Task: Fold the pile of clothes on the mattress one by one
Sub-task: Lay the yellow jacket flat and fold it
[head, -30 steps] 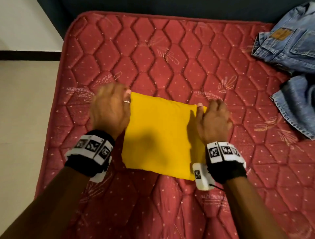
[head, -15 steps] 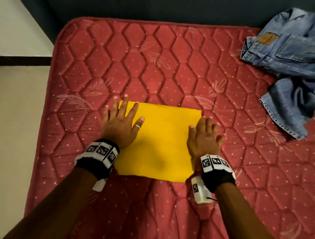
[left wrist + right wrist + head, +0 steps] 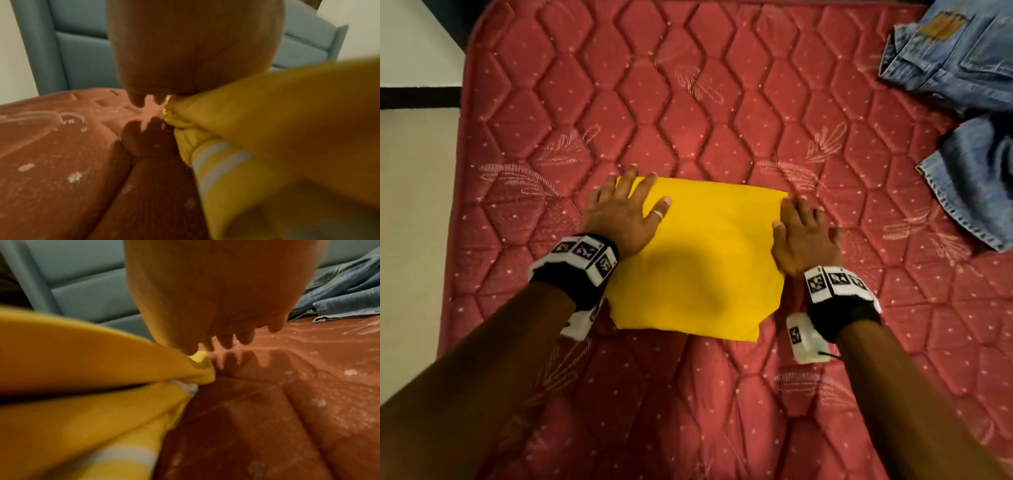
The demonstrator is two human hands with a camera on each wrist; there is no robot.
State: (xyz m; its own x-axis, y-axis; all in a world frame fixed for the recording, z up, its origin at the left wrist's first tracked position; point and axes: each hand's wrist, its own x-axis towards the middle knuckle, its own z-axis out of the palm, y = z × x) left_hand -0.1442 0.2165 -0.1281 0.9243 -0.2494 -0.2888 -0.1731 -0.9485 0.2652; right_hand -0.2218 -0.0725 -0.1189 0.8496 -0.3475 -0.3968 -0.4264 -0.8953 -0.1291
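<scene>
My left hand [image 3: 619, 216] and right hand [image 3: 804, 240] lie flat with fingers spread on the shirt [image 3: 702, 260], pressing its side edges to set the fold. It sits mid-mattress [image 3: 619, 102]; the jeans [image 3: 962, 85] wait well apart.

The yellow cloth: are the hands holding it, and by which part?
Nothing is gripped. The left hand and right hand lie flat with straight fingers on the side edges of the folded yellow cloth.

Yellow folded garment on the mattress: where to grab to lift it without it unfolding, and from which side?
Probably by its two short side edges, one hand from each side. The yellow garment lies flat as a stacked rectangle; the left hand and right hand already rest flat at those edges. The wrist views show loose layers there, so pinch all layers together.
</scene>
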